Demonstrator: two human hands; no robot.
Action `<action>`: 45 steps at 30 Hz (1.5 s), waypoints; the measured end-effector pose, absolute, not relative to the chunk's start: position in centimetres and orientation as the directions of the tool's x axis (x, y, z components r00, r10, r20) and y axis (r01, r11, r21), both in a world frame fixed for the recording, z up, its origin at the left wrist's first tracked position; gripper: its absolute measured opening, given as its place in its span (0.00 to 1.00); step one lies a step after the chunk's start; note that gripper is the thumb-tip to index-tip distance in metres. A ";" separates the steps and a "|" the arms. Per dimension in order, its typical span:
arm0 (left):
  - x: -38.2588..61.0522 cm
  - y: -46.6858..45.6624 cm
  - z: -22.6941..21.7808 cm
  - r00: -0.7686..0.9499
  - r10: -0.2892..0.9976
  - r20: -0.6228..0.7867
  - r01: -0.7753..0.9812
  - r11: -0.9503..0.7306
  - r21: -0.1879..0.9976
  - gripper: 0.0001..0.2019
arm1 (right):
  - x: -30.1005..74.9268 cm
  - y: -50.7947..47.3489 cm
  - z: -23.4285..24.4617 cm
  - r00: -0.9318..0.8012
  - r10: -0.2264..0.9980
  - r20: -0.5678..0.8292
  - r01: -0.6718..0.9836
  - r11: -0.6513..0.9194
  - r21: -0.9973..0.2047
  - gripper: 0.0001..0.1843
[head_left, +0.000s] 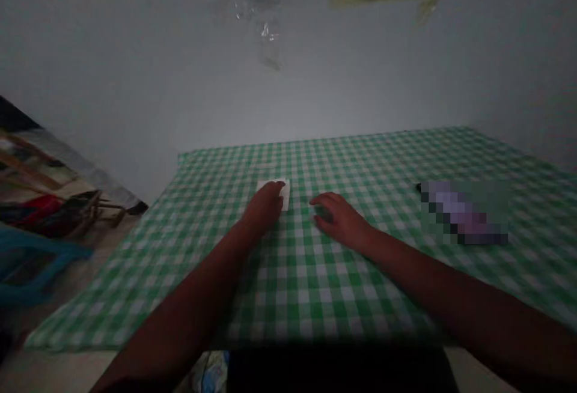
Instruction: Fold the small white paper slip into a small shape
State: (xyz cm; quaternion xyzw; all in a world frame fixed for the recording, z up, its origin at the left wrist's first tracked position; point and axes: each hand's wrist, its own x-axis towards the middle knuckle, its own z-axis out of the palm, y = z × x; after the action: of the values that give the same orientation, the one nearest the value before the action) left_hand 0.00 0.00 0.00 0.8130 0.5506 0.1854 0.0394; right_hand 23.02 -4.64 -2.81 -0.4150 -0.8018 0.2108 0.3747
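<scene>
White paper, one small rectangular piece (285,196), lies near the middle of the green-and-white checked cloth (369,158) that covers the surface, a little toward its far side. The left hand (265,205) is on the paper now: it comes over the near part and hides much of it, so only the right edge and a thin strip at the top can be seen. This hand is half closed and low, but I cannot tell if it really pinches the paper or only presses on it. The right hand (338,219) rests just beside, on the cloth, with the fingers a little curved and apart, and it has hold of nothing. The visible part of the paper looks flat and clean. Toward the right of the cloth lies a purple object (464,213), too blurred to tell its kind. In the lower left of the frame, off the cloth, stands a blue plastic frame (36,261)
</scene>
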 end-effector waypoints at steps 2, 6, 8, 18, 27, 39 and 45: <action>0.5 -0.6 0.4 0.334 0.902 0.275 0.870 -0.407 0.279 0.18 | 23.0 -4.6 -2.8 -0.322 0.866 0.383 0.436 0.495 -0.751 0.19; 0.4 -2.2 1.1 0.358 0.858 0.369 0.793 -0.488 0.364 0.16 | 21.4 -4.8 -2.4 -0.233 0.952 0.198 0.161 0.239 -0.958 0.16; 0.0 -3.1 1.2 0.362 0.838 0.408 0.742 -0.524 0.418 0.16 | 20.0 -4.9 -2.0 -0.236 0.967 0.097 0.008 0.102 -0.995 0.15; 1.1 -5.3 0.1 0.441 0.778 0.447 0.629 -0.623 0.464 0.18 | 18.9 -3.7 -2.2 -0.208 0.977 -0.048 -0.106 -0.071 -0.992 0.12; 0.3 -4.6 -0.8 0.728 0.619 0.296 0.542 -0.783 0.304 0.14 | 22.4 -2.0 -1.4 -0.283 0.954 -0.103 0.338 -0.002 -0.941 0.11; 0.7 -5.1 -0.6 0.757 0.625 0.192 0.595 -0.780 0.193 0.15 | 24.3 -2.8 0.5 -0.346 0.935 -0.074 0.485 0.110 -0.868 0.16; 0.7 -5.2 -0.5 0.735 0.653 0.182 0.629 -0.757 0.178 0.16 | 26.1 -3.8 -0.6 -0.392 0.920 -0.022 0.242 0.080 -0.967 0.16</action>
State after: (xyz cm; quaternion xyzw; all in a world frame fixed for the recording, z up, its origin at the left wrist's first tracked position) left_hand 0.69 -5.22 -0.50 0.9299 0.3448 0.1171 0.0521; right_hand 26.05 -3.75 -0.59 -0.4422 -0.6569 0.5142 0.3294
